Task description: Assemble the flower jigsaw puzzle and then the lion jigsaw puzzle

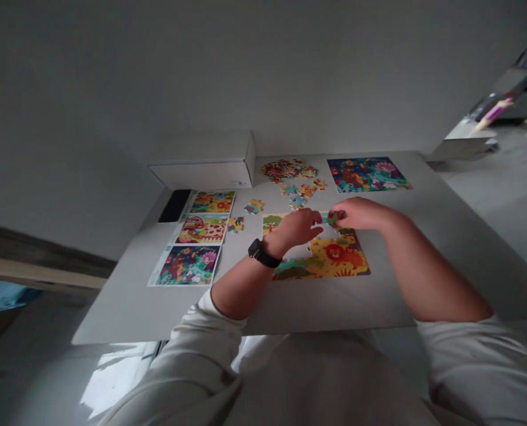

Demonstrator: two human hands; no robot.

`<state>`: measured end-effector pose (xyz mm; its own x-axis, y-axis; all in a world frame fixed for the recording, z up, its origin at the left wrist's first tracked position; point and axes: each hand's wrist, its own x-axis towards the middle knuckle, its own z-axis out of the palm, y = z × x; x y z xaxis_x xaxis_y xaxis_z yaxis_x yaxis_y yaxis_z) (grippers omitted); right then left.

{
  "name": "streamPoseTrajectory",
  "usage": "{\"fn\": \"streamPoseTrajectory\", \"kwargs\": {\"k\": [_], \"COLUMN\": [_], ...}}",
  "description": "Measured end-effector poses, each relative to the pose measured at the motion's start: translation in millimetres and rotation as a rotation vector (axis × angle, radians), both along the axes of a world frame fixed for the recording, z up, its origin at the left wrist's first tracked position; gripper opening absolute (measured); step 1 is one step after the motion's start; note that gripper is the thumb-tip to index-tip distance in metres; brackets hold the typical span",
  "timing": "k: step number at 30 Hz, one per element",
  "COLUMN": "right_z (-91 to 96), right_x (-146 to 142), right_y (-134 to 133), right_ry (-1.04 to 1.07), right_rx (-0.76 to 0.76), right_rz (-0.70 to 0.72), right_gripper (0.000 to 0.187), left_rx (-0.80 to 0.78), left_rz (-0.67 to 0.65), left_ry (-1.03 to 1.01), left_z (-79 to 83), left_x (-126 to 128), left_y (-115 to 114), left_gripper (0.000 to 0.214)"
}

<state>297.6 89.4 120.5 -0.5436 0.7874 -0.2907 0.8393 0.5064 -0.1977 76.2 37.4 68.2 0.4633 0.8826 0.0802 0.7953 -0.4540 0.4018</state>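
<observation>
A partly assembled jigsaw puzzle (pixel 334 257) with a lion picture lies on the white table (pixel 432 236) in front of me. My right hand (pixel 361 213) pinches a small green puzzle piece (pixel 333 219) above the puzzle's upper part. My left hand (pixel 295 228), with a black watch (pixel 262 253) on the wrist, is curled with its fingertips next to that piece; what it holds, if anything, I cannot make out. Loose pieces (pixel 301 192) lie just beyond the puzzle.
A heap of pieces (pixel 285 170) and a finished blue puzzle (pixel 366 174) lie at the far side. A sheet of three picture cards (pixel 196 236), a black phone (pixel 175 205) and a white box (pixel 205 160) are at the left. Shelves (pixel 507 106) stand far right.
</observation>
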Motion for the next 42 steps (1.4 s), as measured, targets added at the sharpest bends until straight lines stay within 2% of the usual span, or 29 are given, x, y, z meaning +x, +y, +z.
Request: {"fn": "streamPoseTrajectory", "kwargs": {"k": [3, 6, 9, 13, 16, 19, 25, 34, 42], "right_z": [13.7, 15.6, 7.3, -5.9, -11.9, -15.5, -15.4, -16.4, -15.8], "right_x": [-4.4, -11.2, -15.8, -13.1, -6.7, -0.9, 3.9, 8.1, 8.7], "right_y": [14.3, 21.9, 24.6, 28.0, 33.4, 38.6, 39.9, 43.0, 42.2], "right_ry": [0.160, 0.271, 0.321, 0.257, 0.245, 0.273, 0.254, 0.230, 0.215], "right_rx": [0.039, 0.059, 0.034, -0.036, -0.032, -0.012, -0.021, -0.003, 0.000], "right_rz": [-0.047, -0.061, -0.064, -0.056, -0.095, -0.113, -0.118, -0.110, -0.104], "right_gripper": [0.038, 0.043, 0.043, 0.041, 0.041, 0.041, 0.043, 0.044, 0.047], "left_rx": [0.080, 0.168, 0.228, 0.237, 0.238, 0.235, 0.152, 0.009, -0.050], "left_rz": [0.089, 0.146, 0.221, 0.349, 0.457, 0.569, 0.638, 0.612, 0.595], "left_ry": [-0.086, -0.141, -0.161, -0.151, -0.108, -0.043, 0.008, 0.146, 0.186], "left_z": [14.5, 24.9, 30.5, 36.5, 41.1, 43.1, 36.4, 18.1, 17.5], "left_x": [-27.2, -53.7, -82.7, -129.3, -162.0, -182.1, -191.1, -199.9, -192.4], "left_y": [11.4, 19.7, 26.4, 31.8, 32.2, 31.8, 33.6, 39.0, 41.4], "left_gripper": [0.020, 0.017, 0.015, 0.018, 0.022, 0.024, 0.027, 0.024, 0.025]}}
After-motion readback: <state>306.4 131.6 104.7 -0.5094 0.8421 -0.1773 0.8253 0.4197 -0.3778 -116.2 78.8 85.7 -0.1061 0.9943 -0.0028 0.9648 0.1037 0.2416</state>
